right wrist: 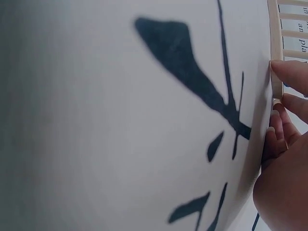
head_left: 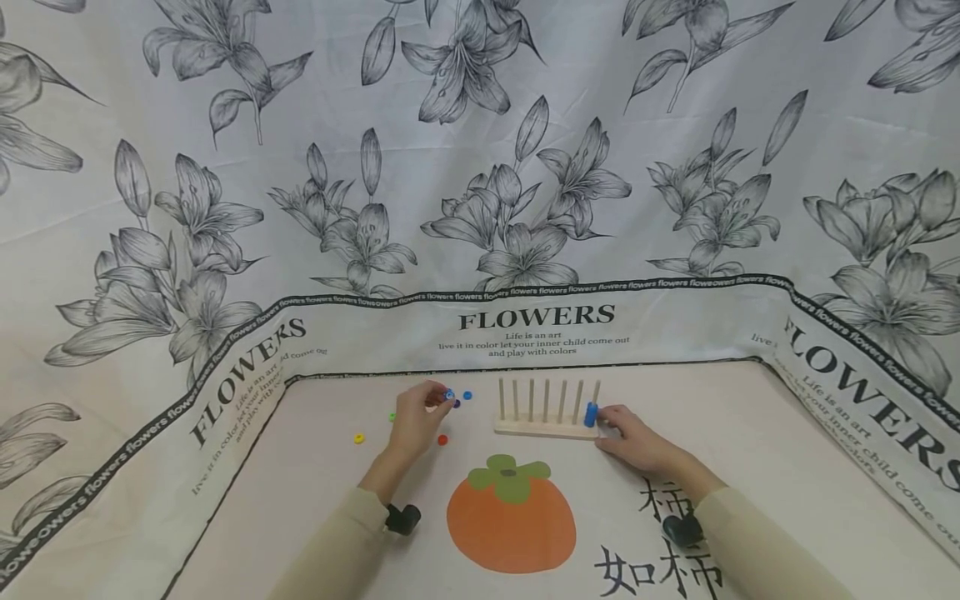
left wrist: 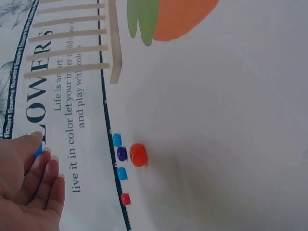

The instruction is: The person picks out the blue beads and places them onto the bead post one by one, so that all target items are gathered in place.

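My left hand pinches a small blue bead between thumb and fingertips, raised over the loose beads at the back of the table. To its right stands a wooden peg rack with a row of upright pegs. Blue beads are stacked on the rightmost peg; the other pegs are bare. My right hand grips the right end of the rack's base. In the right wrist view, its thumb and fingers lie at that end.
Near the left hand lie a blue bead, a purple bead, an orange bead and a red bead. A yellow bead and a green bead lie further left. A flowered cloth rises behind.
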Demonstrator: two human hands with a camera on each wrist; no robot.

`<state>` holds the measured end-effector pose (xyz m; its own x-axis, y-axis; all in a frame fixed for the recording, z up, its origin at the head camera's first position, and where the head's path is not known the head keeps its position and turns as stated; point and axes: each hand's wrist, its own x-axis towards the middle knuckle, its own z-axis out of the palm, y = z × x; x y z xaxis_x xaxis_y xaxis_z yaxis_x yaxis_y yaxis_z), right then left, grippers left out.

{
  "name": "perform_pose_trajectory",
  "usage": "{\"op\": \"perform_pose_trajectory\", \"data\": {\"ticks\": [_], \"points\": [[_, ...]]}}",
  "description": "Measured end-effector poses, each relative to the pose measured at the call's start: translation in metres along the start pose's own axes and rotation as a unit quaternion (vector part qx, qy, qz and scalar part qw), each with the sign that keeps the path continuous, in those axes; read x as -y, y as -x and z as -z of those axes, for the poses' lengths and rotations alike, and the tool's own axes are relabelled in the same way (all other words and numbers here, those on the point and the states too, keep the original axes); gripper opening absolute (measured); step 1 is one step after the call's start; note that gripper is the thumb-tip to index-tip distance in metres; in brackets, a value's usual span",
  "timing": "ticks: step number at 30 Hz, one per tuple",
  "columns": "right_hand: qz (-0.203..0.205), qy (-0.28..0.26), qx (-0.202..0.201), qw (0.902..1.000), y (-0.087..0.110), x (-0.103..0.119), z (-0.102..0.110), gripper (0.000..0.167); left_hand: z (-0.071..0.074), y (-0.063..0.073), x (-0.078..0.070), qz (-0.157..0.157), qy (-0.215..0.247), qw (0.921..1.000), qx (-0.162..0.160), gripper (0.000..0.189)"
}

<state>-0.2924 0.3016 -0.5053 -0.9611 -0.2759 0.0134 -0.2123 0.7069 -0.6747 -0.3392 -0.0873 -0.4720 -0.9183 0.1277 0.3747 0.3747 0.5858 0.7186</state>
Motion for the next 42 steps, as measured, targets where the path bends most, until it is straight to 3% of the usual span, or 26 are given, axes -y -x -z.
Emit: {"op": "perform_pose_trajectory", "data": {"ticks": [12,27,36,42], "points": [[0.0,0.011,0.002,0.9999,0.004,0.012,0.002,0.053,-0.018,0.006,-0.023,-0.012,0.017,0.9996,0.019,0.019],[-0.008,0.009,0.003,0.9999,0.004,0.012,0.002,0.055,-0.049,0.008,-0.051,-0.061,0.04,0.9964,0.041,0.015],[-0.01,0.017,0.002,0.9998,0.004,0.01,0.003,0.056,-0.071,0.005,-0.077,-0.08,0.072,0.9918,0.069,0.016],[-0.013,0.019,0.0,0.9997,0.004,0.01,0.003,0.056,-0.088,0.004,-0.098,-0.102,0.068,0.9893,0.079,0.014]]}}
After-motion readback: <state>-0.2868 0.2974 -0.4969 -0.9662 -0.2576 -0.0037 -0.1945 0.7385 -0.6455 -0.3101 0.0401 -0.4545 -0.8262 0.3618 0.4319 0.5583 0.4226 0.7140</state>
